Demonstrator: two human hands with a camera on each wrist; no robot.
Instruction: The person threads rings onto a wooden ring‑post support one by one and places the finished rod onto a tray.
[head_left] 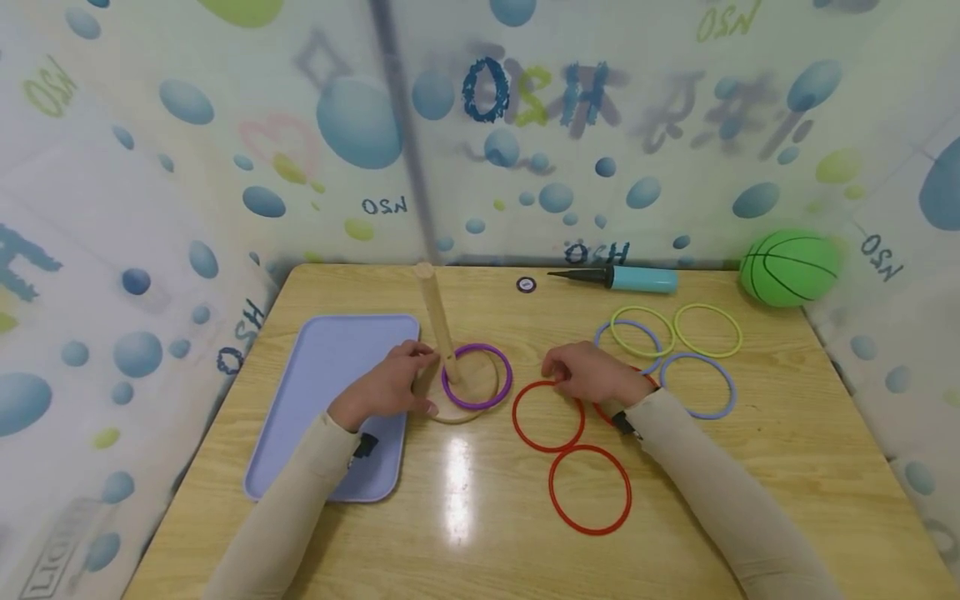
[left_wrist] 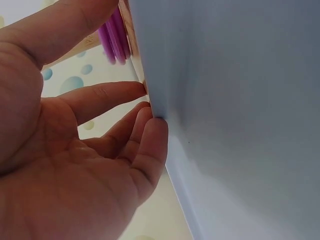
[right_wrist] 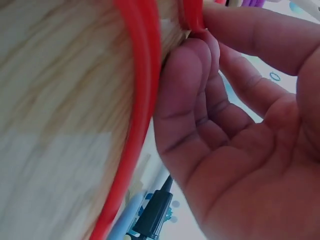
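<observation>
Beside tray: wooden peg, long axis upright; left hand loosely spread at base; right hand pinching red ring.

I can't see much of the covered red ring, mostly lost under the right hand and right sleeve. That hand also hides where its fingertips meet the left red ring. The left hand and left sleeve cover part of the tray; both sleeves run off the bottom edge. The disc has print too small to read. The left-wrist view cuts the purple rings short, leaving their number unclear; the right-wrist view crops the pump.
</observation>
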